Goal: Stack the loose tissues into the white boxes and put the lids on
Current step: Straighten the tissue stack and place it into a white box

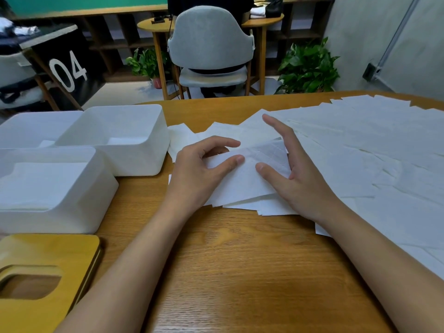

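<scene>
At centre counter (228, 260), the left hand (199, 164) pinches one end of a small tissue stack (242, 186), thumb on top; the right hand (298, 179), fingers straight and unclenched, presses its thumb on the other end. Best practice: square the edges between both hands before lifting, keep the sheets level, then lower them flat into the nearest white box (72, 212), which already holds tissues. Loose tissues (372, 145) cover the right side; a second white box (139, 162) stands behind; the wooden lid (48, 248) lies off, front left
</scene>
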